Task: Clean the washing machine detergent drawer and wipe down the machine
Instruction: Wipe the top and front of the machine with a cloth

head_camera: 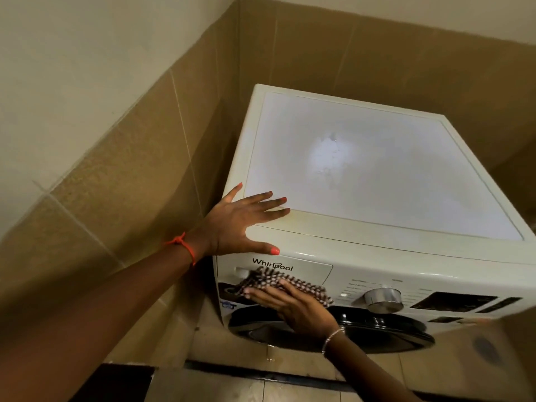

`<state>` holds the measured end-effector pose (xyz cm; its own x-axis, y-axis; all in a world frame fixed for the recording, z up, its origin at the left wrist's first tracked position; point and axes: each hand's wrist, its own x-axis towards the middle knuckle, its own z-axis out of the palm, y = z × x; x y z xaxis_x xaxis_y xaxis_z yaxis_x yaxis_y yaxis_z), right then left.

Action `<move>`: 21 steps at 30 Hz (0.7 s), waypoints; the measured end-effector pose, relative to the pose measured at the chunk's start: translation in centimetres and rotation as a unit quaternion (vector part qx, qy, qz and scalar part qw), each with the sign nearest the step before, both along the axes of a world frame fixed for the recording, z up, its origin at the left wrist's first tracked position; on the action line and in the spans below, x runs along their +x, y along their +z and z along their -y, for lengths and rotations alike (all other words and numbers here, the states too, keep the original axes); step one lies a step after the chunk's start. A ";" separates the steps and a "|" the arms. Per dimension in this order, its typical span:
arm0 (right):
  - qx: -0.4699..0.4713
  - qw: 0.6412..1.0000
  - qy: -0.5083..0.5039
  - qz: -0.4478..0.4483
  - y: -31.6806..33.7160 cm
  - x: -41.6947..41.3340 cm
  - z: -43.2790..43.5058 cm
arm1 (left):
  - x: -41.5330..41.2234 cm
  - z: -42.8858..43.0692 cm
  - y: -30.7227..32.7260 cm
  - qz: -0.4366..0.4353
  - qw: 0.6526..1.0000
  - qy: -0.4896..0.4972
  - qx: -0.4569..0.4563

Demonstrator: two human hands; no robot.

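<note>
Here the right hand (293, 307) presses a checked cloth (285, 285) flat against the closed detergent drawer (307, 272) on the washing machine (377, 256) front, while the left hand (246, 221), fingers spread and empty, braces the top corner. To wipe well, keep that brace firm, sweep along the drawer face, and stop short of the dial (383, 298).
</note>
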<state>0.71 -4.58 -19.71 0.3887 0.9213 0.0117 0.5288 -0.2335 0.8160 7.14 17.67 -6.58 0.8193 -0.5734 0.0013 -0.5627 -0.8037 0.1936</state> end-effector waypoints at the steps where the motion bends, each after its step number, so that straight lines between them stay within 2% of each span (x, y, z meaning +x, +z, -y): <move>1: 0.024 1.000 0.005 0.006 0.2 0.2 1.5 | 0.0 0.0 0.0 0.005 1.000 0.000 0.000; 6: 0.158 0.986 -0.049 -0.010 2.2 -0.2 4.1 | 0.2 0.1 -0.2 0.005 1.000 0.001 0.005; 8: 0.252 0.964 -0.079 -0.012 3.0 -0.8 3.1 | 0.2 0.1 -0.1 0.003 1.000 0.003 0.001; 9: 0.319 0.943 -0.099 -0.010 3.6 -0.8 2.4 | 0.1 0.0 -0.1 0.004 1.000 0.004 -0.001; 12: 0.494 0.848 -0.193 -0.009 5.4 -0.1 0.2 | 0.1 0.1 -0.2 0.009 1.000 0.004 -0.006; 16: 0.638 0.717 -0.281 0.001 5.3 0.0 -2.3 | 0.1 0.1 -0.4 0.022 1.000 0.006 0.001; 21: 0.793 0.513 -0.323 -0.057 3.8 -0.9 -5.8 | 0.0 0.1 -0.4 0.028 1.000 0.004 -0.012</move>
